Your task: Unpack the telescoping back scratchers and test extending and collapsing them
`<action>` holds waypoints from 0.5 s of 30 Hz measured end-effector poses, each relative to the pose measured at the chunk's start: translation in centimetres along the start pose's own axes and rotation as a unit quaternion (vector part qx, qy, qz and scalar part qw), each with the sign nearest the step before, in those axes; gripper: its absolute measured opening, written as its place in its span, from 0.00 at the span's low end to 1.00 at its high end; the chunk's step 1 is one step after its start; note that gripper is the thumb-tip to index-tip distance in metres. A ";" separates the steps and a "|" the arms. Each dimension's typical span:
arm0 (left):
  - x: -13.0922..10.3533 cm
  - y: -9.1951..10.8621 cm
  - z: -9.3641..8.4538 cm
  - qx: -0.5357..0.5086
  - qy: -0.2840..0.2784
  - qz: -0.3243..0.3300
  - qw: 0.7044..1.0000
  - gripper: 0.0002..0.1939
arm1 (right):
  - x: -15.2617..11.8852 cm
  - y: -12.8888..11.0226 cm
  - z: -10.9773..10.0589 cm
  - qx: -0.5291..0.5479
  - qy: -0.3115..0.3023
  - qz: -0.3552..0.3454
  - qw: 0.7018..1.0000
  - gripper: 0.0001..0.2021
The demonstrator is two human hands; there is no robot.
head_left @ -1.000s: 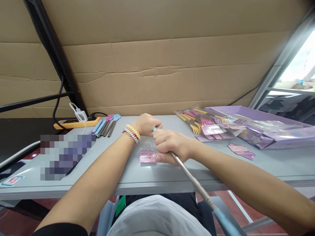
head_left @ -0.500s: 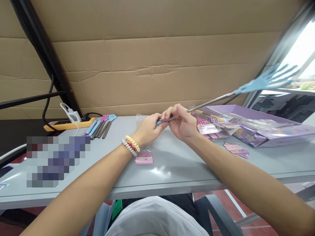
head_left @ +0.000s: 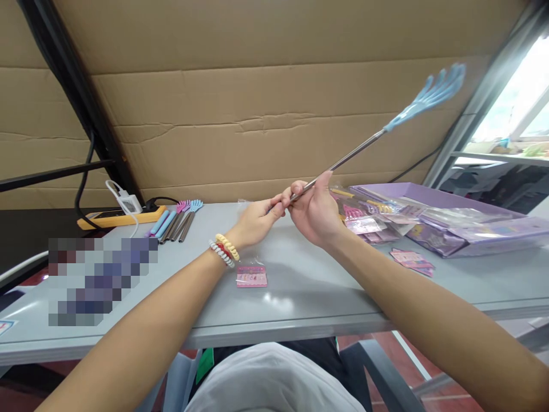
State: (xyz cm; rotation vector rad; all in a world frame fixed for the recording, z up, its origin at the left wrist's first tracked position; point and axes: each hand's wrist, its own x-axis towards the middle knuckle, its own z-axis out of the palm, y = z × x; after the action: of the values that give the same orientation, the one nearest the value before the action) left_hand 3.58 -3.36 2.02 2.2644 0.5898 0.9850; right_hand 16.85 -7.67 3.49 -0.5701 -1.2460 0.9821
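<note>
A back scratcher with a light blue hand-shaped head (head_left: 429,100) and a thin metal rod slants up to the right. My right hand (head_left: 315,212) holds the rod between thumb and fingers. At the rod's lower end my left hand (head_left: 259,220) is closed, its fingertips meeting those of my right hand; the handle end is hidden there. Below my hands, a pink card in a clear bag (head_left: 251,276) lies on the grey table (head_left: 300,303).
Several scratchers with pink and blue heads (head_left: 184,220) lie at the left by a yellow power strip (head_left: 124,217). On the right are bagged items (head_left: 364,223), pink cards (head_left: 412,262) and a purple box (head_left: 493,243). Cardboard (head_left: 266,126) stands behind.
The scratcher has tilted up more steeply, its blue head now higher and further left. My left hand has shifted slightly left, and the blue handle between my hands is no longer visible.
</note>
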 end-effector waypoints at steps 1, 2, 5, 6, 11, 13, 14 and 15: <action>-0.1 0.2 0.0 -0.058 -0.009 -0.005 0.998 0.18 | -0.1 -0.3 0.1 -0.005 -0.008 -0.005 1.000 0.33; -0.2 0.4 0.0 -0.114 -0.018 -0.015 0.993 0.18 | -0.1 -0.7 0.3 -0.011 -0.014 -0.009 1.000 0.33; -0.3 0.9 0.4 -0.244 -0.044 -0.041 0.968 0.17 | -0.2 -1.6 0.2 -0.023 -0.026 -0.013 0.999 0.32; -0.3 1.0 0.6 -0.275 -0.053 -0.047 0.959 0.18 | -0.3 -1.8 0.1 -0.021 -0.027 -0.013 0.999 0.32; -0.1 0.9 1.2 -0.351 -0.101 -0.087 0.927 0.21 | -0.3 -2.1 -0.3 0.019 -0.035 0.002 0.999 0.32; 0.0 0.8 1.6 -0.350 -0.116 -0.104 0.924 0.23 | -0.4 -2.0 -0.4 0.036 -0.040 0.017 0.998 0.32; 0.0 0.8 1.8 -0.346 -0.120 -0.112 0.924 0.24 | -0.3 -1.9 -0.4 0.043 -0.041 0.024 0.998 0.32; 0.0 0.9 2.0 -0.340 -0.120 -0.121 0.925 0.25 | -0.3 -1.9 -0.5 0.048 -0.040 0.029 0.998 0.32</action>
State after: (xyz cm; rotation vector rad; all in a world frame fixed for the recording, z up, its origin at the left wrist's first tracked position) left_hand 5.27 -4.70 1.51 1.6109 0.3347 0.6394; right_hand 17.88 -8.78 4.72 -0.4988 -1.2506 1.1174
